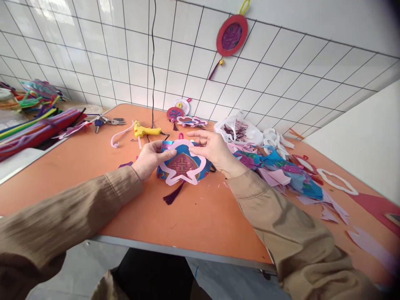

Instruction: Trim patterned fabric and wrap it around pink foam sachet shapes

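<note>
A pink paper frame (200,168) with a wavy outline lies over a blue patterned fabric piece (184,163) near the middle of the orange table. My left hand (152,157) pinches the left side of the frame and fabric between thumb and fingers. At the upper right, my right hand (215,152) touches the frame with its thumb, its fingers apart and stretched above the fabric. A dark red tassel (173,194) hangs out below the frame, and a small pink loop (181,136) shows at its top.
Behind my left hand lie a yellow glue gun (146,131), a curled pink pipe cleaner (116,139) and pliers (117,121). Finished ornaments (175,113) rest by the wall. Fabric scraps (290,175) and a plastic bag (240,129) cover the right side. Pipe cleaners (40,129) lie far left.
</note>
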Available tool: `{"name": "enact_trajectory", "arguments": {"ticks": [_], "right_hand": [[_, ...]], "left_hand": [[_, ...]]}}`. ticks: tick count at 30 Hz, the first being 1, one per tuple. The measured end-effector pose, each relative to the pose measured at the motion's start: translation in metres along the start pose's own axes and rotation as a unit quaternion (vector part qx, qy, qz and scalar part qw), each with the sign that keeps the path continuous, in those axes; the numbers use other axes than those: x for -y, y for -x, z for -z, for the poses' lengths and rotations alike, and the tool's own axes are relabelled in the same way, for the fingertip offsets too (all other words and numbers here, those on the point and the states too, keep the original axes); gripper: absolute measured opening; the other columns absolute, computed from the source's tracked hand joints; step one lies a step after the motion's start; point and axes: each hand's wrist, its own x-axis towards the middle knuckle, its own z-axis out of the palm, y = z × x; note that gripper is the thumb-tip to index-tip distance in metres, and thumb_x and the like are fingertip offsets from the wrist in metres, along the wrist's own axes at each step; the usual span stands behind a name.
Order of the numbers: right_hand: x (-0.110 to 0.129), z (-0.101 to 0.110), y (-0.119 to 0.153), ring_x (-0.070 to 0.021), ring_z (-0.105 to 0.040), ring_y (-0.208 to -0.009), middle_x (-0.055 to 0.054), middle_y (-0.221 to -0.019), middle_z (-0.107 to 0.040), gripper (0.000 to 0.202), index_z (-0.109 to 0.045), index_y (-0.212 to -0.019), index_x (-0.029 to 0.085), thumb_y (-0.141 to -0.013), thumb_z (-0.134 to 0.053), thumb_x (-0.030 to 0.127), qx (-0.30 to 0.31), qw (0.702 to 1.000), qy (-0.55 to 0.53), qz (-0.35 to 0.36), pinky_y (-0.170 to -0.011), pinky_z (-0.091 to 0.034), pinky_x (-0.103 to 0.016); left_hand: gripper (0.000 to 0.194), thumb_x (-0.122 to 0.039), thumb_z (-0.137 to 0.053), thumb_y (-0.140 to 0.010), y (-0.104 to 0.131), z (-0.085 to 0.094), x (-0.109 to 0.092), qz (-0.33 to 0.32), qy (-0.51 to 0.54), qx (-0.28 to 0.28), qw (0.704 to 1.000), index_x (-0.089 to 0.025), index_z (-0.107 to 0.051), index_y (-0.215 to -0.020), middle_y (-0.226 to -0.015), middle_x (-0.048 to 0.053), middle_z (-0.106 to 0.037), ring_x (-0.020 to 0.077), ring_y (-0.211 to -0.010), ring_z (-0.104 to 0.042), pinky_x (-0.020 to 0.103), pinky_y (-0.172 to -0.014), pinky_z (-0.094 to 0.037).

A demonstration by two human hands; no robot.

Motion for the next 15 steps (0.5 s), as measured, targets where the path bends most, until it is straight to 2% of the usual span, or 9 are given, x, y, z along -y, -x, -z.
{"name": "enact_trajectory", "arguments": {"ticks": [3, 7, 15], "right_hand": [[0.0003, -0.0018, 0.0014, -0.0221, -0.071, -0.075, -0.006, -0.085, -0.076, 0.052, -0.07, -0.111, 0.016, -0.061, -0.079, 0.025, 0.01, 1.0, 0.009, 0.01, -0.07, -0.061, -0.039], [0.0028, -0.0023, 0.0018, -0.0243, -0.073, -0.084, -0.009, -0.093, -0.077, 0.049, -0.071, -0.106, 0.016, -0.059, -0.08, 0.028, 0.02, 1.0, 0.002, 0.006, -0.075, -0.061, -0.04], [0.0026, -0.0006, 0.0013, -0.02, -0.069, -0.07, -0.007, -0.078, -0.075, 0.029, -0.072, -0.08, 0.016, -0.062, -0.08, 0.037, 0.033, 0.999, 0.017, -0.019, -0.063, -0.056, -0.032]], "left_hand": [[0.047, -0.05, -0.093, -0.049, 0.0009, -0.001, -0.0006, 0.011, -0.007, -0.01, 1.0, -0.013, -0.071, -0.068, -0.052, 0.001, -0.063, 0.0143, -0.054, -0.06, 0.026, -0.054, -0.051], [0.045, -0.048, -0.093, -0.047, -0.0001, 0.0001, 0.0013, 0.016, -0.004, -0.025, 1.0, -0.013, -0.071, -0.065, -0.055, 0.002, -0.066, 0.0128, -0.05, -0.058, 0.024, -0.048, -0.048], [0.041, -0.033, -0.096, -0.04, -0.0043, 0.0011, 0.0049, 0.019, 0.025, -0.036, 0.999, -0.011, -0.073, -0.065, -0.064, 0.004, -0.073, 0.0125, -0.053, -0.061, 0.023, -0.05, -0.05]]}}
